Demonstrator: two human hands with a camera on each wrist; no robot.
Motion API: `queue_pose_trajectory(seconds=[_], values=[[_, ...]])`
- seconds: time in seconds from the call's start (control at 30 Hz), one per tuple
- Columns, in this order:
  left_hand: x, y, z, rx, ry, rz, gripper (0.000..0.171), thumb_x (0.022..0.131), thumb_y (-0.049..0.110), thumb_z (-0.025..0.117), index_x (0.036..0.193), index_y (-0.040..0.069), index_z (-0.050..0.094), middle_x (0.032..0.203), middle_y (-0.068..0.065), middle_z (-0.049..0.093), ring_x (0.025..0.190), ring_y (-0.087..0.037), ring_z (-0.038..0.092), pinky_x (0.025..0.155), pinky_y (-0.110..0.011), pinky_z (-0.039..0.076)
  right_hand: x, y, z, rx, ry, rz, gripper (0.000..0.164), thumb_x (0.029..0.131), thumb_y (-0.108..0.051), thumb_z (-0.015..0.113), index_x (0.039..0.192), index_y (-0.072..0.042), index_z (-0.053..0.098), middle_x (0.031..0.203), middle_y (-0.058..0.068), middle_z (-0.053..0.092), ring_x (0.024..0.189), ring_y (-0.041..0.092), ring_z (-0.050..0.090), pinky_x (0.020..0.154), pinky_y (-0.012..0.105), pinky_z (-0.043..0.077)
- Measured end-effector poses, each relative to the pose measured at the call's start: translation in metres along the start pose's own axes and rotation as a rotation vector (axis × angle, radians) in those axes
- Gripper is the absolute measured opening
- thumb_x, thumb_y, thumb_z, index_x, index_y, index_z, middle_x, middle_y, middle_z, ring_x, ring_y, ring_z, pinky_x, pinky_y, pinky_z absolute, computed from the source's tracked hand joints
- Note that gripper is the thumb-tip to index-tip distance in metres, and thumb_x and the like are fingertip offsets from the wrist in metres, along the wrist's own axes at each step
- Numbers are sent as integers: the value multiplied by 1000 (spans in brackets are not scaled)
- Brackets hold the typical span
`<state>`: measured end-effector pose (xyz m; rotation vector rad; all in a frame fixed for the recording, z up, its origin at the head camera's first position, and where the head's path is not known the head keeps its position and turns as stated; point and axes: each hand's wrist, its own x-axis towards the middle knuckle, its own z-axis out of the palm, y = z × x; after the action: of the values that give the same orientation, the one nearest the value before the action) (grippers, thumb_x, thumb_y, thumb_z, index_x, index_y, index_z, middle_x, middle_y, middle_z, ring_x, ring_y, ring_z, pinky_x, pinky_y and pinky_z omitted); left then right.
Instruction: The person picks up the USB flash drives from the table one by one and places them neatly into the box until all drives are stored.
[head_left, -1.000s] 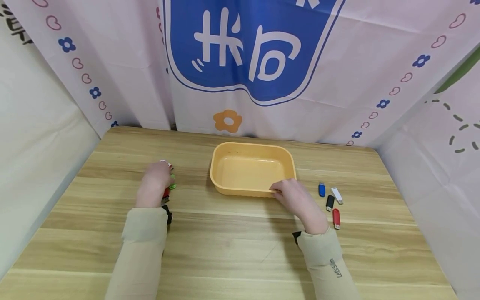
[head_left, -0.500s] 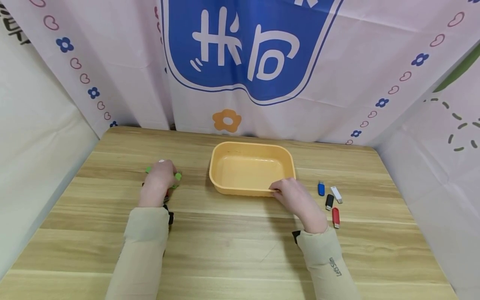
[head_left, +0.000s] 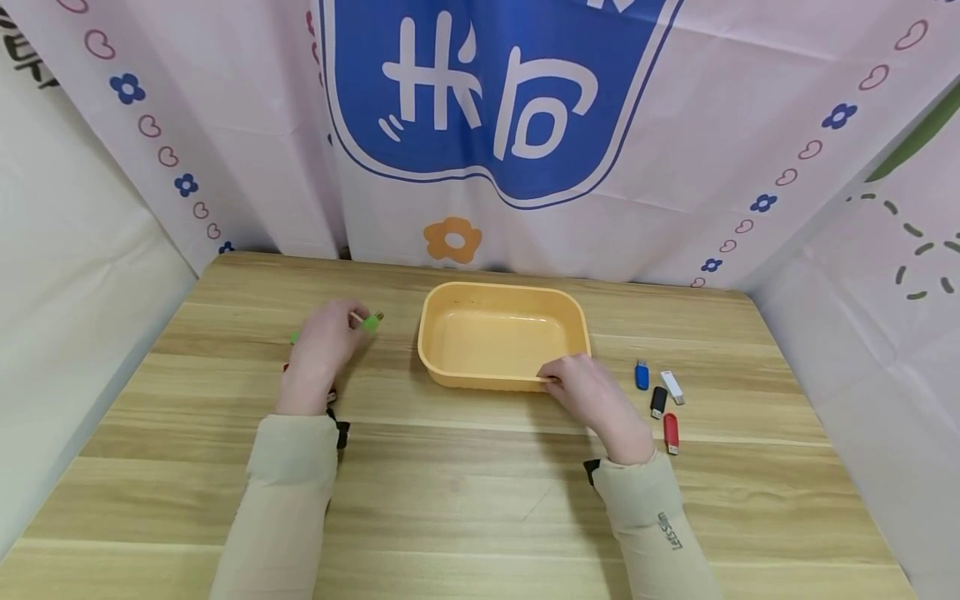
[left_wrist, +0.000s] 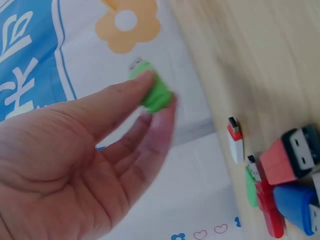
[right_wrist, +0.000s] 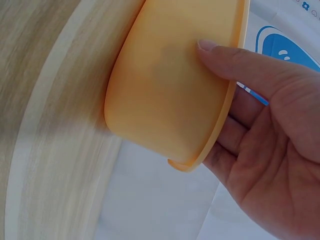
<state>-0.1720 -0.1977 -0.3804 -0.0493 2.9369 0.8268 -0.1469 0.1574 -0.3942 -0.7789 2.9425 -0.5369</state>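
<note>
My left hand [head_left: 321,354] pinches a green USB stick [left_wrist: 154,90] between thumb and fingers, its metal plug pointing away, above the table left of the yellow bin. Below that hand lie several more USB sticks, mostly hidden in the head view; the left wrist view shows a white-and-red USB stick [left_wrist: 235,140], a red USB stick [left_wrist: 270,210] and a blue USB stick [left_wrist: 295,205] among them. With thumb outside and fingers inside, my right hand [head_left: 596,404] grips the front right rim of the yellow bin [right_wrist: 165,85], which stands on the table with nothing in it.
Right of the bin, a blue USB stick [head_left: 642,376], a white USB stick [head_left: 672,387], a black USB stick [head_left: 658,402] and a red USB stick [head_left: 671,433] lie on the wooden table [head_left: 465,492]. A printed cloth [head_left: 285,167] hangs behind the table's back edge.
My left hand has picked up the green USB stick from the left group and carried it up and slightly right. My right hand keeps its grip on the bin, which stays put.
</note>
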Motion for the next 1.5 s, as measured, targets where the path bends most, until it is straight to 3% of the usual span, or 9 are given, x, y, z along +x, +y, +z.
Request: queue_pose_trajectory(seconds=[0.2, 0.37, 0.47, 0.67, 1.0, 1.3, 1.5], values=[[1, 10, 2, -24, 165, 60, 29, 98, 16, 63, 126, 7, 68, 116, -20, 71, 101, -37, 66, 81, -49, 51, 0, 0, 0, 1, -1, 1, 8, 91, -10, 72, 83, -10, 75, 79, -1, 72, 64, 8, 51, 63, 26, 46], [3, 15, 4, -38, 238, 117, 27, 96, 13, 66, 122, 7, 71, 120, -18, 71, 111, -38, 64, 91, -54, 50, 0, 1, 0, 8, 0, 3, 7, 90, -9, 72, 84, -11, 76, 81, 0, 73, 64, 8, 52, 63, 26, 47], [3, 17, 6, -54, 262, 146, 27, 96, 11, 66, 121, 7, 71, 122, -20, 70, 117, -39, 62, 97, -56, 48, 0, 1, 0, 7, 2, 1, 8, 90, -10, 73, 84, -11, 76, 81, -1, 73, 65, 7, 52, 63, 26, 48], [6, 20, 9, -78, 278, 159, 27, 96, 10, 65, 122, 5, 70, 122, -22, 67, 116, -40, 60, 97, -55, 48, 0, 0, 0, 2, 3, 1, 9, 91, -11, 72, 83, -11, 75, 79, -1, 72, 64, 8, 51, 63, 26, 46], [6, 29, 11, -113, 312, 186, 19, 96, 11, 65, 114, 5, 71, 113, -17, 72, 100, -33, 68, 84, -48, 55, -1, -1, 0, 0, 7, 0, 7, 90, -10, 73, 84, -11, 76, 80, -1, 73, 65, 8, 52, 64, 26, 48], [7, 39, 18, -154, 416, 319, 14, 93, 9, 69, 107, 4, 71, 106, -15, 74, 92, -30, 70, 75, -43, 60, 0, 1, 0, 1, 3, 4, 9, 91, -10, 72, 83, -11, 75, 79, -1, 71, 64, 8, 51, 63, 26, 47], [8, 47, 22, -117, 434, 412, 15, 92, 8, 71, 107, 5, 71, 107, -14, 74, 93, -29, 70, 74, -41, 60, 0, 1, 1, -3, 6, 0, 8, 91, -10, 72, 84, -11, 76, 81, -1, 73, 66, 9, 53, 64, 27, 48]])
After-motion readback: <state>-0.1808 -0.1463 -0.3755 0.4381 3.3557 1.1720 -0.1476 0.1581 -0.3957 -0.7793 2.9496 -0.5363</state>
